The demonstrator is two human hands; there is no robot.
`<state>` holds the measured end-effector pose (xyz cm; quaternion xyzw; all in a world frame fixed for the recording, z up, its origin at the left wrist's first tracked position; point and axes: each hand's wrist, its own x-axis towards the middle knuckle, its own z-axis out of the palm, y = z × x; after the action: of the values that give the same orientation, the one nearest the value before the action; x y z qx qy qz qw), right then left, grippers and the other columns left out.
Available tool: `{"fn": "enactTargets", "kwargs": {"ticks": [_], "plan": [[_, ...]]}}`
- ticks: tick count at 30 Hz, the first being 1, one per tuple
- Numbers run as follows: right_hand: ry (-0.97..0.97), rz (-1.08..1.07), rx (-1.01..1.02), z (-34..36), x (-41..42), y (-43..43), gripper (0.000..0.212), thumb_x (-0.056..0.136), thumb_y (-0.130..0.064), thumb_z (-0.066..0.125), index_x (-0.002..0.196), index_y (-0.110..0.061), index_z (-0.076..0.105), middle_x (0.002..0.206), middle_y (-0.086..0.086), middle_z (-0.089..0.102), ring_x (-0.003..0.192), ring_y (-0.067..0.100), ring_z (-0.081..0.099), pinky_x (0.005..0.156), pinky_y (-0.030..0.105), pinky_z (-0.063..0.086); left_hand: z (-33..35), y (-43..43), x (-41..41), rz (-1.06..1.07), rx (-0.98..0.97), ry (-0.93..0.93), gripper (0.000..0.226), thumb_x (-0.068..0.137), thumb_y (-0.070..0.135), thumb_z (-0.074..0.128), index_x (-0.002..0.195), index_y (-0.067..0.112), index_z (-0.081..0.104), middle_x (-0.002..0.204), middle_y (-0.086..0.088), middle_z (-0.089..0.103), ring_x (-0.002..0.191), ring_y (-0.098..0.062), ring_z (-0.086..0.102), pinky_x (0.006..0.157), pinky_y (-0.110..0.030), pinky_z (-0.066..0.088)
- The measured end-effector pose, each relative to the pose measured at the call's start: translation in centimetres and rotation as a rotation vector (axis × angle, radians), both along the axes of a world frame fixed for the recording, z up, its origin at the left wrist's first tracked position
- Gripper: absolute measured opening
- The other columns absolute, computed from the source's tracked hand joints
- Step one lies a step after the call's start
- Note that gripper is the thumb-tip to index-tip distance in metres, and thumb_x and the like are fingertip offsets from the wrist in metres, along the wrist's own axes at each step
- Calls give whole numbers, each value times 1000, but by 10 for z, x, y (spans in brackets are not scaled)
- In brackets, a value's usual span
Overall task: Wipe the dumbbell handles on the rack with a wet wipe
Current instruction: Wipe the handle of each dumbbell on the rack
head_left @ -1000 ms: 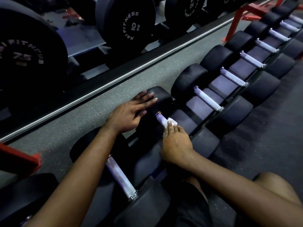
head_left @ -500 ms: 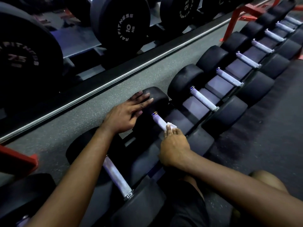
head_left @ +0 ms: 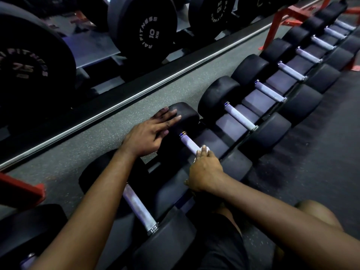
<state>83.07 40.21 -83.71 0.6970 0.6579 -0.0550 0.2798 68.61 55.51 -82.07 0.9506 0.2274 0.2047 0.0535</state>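
A row of black dumbbells with pale knurled handles lies on a low rack (head_left: 253, 106), running from lower left to upper right. My left hand (head_left: 150, 135) rests flat, fingers straight, on the far black head (head_left: 187, 114) of one dumbbell. My right hand (head_left: 204, 168) grips that dumbbell's handle (head_left: 189, 143) near its front end, fingers curled over a white wet wipe (head_left: 205, 150) whose edge shows past the fingertips. The front half of the handle is hidden under the hand.
A mirror with a metal lower edge (head_left: 136, 96) runs along the back and reflects weight plates (head_left: 144, 30). The neighbouring dumbbell handle (head_left: 139, 207) lies under my left forearm. A red rack frame (head_left: 280, 16) stands far right. My knee (head_left: 319, 217) is at lower right.
My right hand with the wipe has slid slightly toward the front end of the handle, baring more of it. My left hand stays on the dumbbell head. The view shifted a little.
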Motion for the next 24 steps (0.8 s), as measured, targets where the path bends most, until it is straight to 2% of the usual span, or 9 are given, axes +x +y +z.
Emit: {"fn": "enactTargets", "kwargs": {"ticks": [2,4,7,9,11,14,18,21,24], "plan": [[-23,27,-7,2,2,-4,73,98,-58,35,148,-4,36,156,25,25,144,45,18,119,50,11,-1,1,-1,4,-7,5,60,94,17,48,150,35,40,159,20,28,149,0,17,92,-30,52],[18,49,16,5,7,-9,66,98,-58,35,139,-8,50,146,17,44,134,37,36,114,45,22,-1,2,-1,13,-6,8,60,94,19,47,151,36,39,159,21,27,149,1,17,93,-37,55],[215,-12,54,19,15,-4,58,96,-59,40,131,-15,58,138,10,53,127,28,47,103,37,36,-2,2,0,17,-8,16,59,94,20,46,151,37,39,159,22,27,149,1,17,92,-40,56],[366,-100,36,27,23,8,55,95,-56,45,126,-13,60,131,11,58,120,29,55,94,34,44,-1,1,-1,21,-5,21,59,94,20,46,151,37,39,159,22,26,149,1,16,90,-38,56],[472,-158,-12,31,39,21,53,94,-55,50,115,-8,64,116,15,65,104,30,62,81,30,46,-2,2,-1,24,4,27,60,94,21,46,151,40,37,159,25,24,149,2,16,87,-40,57],[591,-227,-94,35,65,36,43,93,-53,54,91,-11,63,88,8,63,78,23,58,61,28,40,-1,2,-1,30,-1,30,60,95,23,45,150,43,35,159,28,23,148,3,16,84,-42,59],[628,-242,-116,35,84,42,41,91,-50,58,70,-14,58,66,-1,55,59,14,50,54,27,37,-1,2,-1,31,5,34,60,95,23,46,150,43,35,158,28,24,148,3,16,81,-37,58],[639,-229,-104,35,81,42,41,91,-48,58,69,-13,59,63,-2,54,59,15,50,55,27,37,-1,3,-2,32,3,32,59,95,24,45,150,43,36,158,27,25,148,2,17,86,-36,57],[682,-219,-16,30,74,43,35,90,-46,60,78,-14,57,74,1,56,72,18,53,60,29,37,-3,5,-1,31,4,42,59,95,26,44,151,43,34,159,27,24,149,1,16,85,-40,58]]}}
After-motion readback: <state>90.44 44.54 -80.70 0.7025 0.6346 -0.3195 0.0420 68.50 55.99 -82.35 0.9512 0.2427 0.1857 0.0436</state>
